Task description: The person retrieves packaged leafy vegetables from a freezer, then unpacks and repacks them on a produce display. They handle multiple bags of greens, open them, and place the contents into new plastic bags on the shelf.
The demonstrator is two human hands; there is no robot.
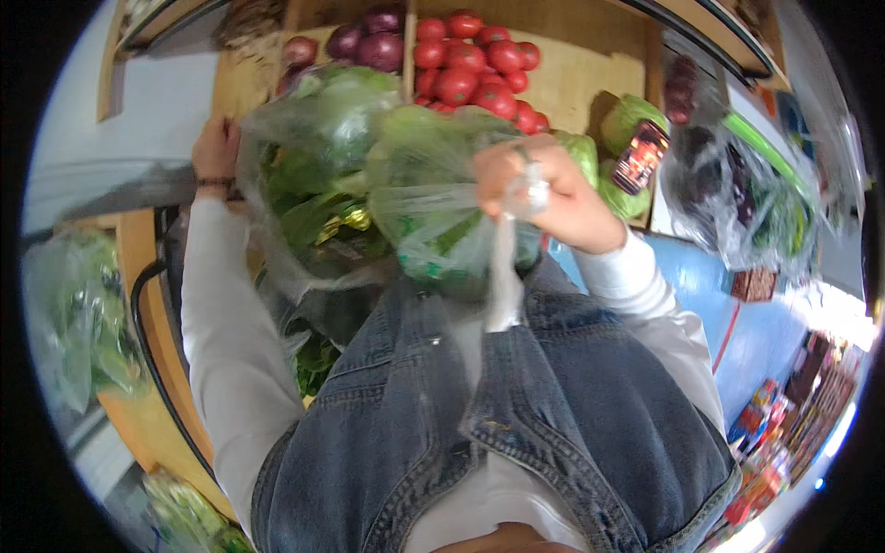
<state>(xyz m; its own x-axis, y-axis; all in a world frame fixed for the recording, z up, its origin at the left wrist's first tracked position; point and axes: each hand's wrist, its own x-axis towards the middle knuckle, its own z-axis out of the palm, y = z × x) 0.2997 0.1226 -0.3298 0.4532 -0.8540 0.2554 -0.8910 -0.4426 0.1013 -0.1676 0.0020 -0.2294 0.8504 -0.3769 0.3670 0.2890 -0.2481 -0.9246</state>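
Observation:
My right hand (553,190) is closed around the gathered neck of a clear plastic bag (442,200), held up in front of my chest. Pale green leafy vegetables show through its film, blurred by motion. Left of it is a larger clear bag (325,173) of green leaves, with a gold-coloured tie or wrapper (356,220) among them. My left hand (216,155) is beside that bag, near the wooden bin's left edge. Its fingers are turned away, so whether they grip anything is hidden.
Red tomatoes (467,69) and purple onions (377,45) fill bins behind the bags. A phone (641,157) with a lit screen lies on green cabbages (626,124). Bagged eggplants and greens (747,186) are at the right. More bagged greens (83,311) lie left, beside a black rail (148,325).

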